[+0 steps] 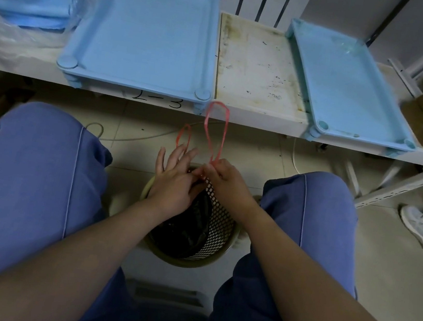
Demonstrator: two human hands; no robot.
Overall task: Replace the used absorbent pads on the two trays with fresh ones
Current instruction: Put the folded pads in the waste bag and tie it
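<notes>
— What takes up the most room?

— A white shelf (pixel 259 66), stained, runs across the top from 9 to 3 o'clock. On it lie two blue trays: the left tray (pixel 147 29) at 11 o'clock and the right tray (pixel 345 86) at 2 o'clock, well apart. Both show bare bottoms.

— And the pads?

— A blue folded stack of pads (pixel 28 6) lies at 10 o'clock, inside a clear bag (pixel 0 30), just beside the left tray.

— Below the shelf?

— The person's knees in blue trousers sit at 8 and 4 o'clock. Between them, toward 6 o'clock, stands a mesh basket (pixel 218 232) with a black liner.

— The hands?

— They meet over the basket's far rim. The right hand (pixel 225 180) pinches the base of a big red loop (pixel 219 103), which stands up toward 12 o'clock. The left hand (pixel 171 184) has its fingers spread and straight; a small red loop (pixel 187 125) rises behind them. Whether its thumb grips anything I cannot tell.
</notes>
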